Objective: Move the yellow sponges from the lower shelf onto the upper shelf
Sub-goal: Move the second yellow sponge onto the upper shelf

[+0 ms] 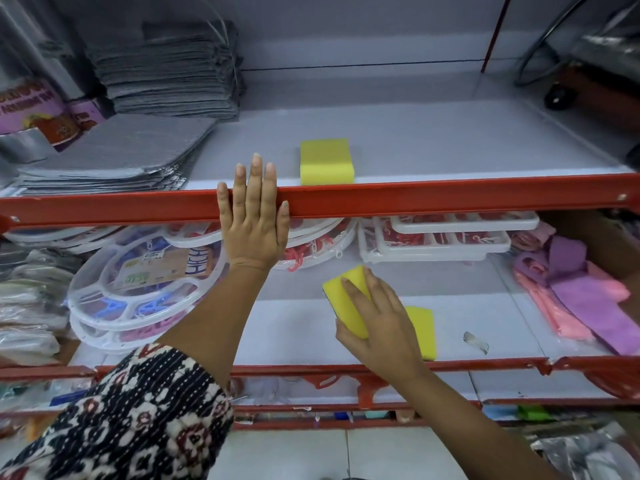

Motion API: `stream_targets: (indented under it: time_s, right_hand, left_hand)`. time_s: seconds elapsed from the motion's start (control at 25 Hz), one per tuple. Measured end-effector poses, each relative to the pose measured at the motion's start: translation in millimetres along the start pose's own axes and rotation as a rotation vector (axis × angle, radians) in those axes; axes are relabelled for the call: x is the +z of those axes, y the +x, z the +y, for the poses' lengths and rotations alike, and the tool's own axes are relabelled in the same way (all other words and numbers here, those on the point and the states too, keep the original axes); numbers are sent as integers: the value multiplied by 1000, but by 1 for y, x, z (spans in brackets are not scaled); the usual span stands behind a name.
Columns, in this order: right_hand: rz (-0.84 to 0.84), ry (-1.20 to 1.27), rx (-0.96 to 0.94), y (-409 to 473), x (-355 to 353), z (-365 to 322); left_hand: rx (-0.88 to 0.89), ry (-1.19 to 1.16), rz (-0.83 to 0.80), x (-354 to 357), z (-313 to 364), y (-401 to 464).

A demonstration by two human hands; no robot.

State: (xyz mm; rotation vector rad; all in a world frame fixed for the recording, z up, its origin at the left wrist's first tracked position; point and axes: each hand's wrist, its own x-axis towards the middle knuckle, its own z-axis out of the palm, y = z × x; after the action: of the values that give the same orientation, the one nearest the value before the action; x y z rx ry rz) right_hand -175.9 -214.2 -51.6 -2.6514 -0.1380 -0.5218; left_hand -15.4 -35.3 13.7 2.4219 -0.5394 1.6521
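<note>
One yellow sponge (pixel 326 161) lies flat on the upper shelf (pixel 450 147), just behind its red front rail (pixel 450 195). My left hand (pixel 254 220) rests flat against that rail, left of the sponge, fingers spread and holding nothing. On the lower shelf (pixel 294 327), my right hand (pixel 375 317) grips a second yellow sponge (pixel 344 299), tilted up off the surface. A third yellow sponge (pixel 424 332) lies flat on the lower shelf, partly hidden behind my right hand.
Stacks of grey cloths (pixel 166 74) and grey mats (pixel 114 154) fill the upper shelf's left side. Round plastic clip hangers (pixel 138 282), white rectangular hangers (pixel 440 244) and pink and purple cloths (pixel 571 292) crowd the lower shelf. A metal stand (pixel 588 57) sits upper right.
</note>
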Motion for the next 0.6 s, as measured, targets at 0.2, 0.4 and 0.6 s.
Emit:
stream_targets:
  time_s: [0.2,0.4,0.6]
  right_hand:
    - [355,-46,-220,29,-64,-16]
    - [597,17,-222,84,-124,-36]
    - [478,63,5,150,-150,-39]
  left_hand:
    - [7,7,30,0,0,0]
    - [16,15,64,0,0,3]
    - [18,34,84,4,-1,0]
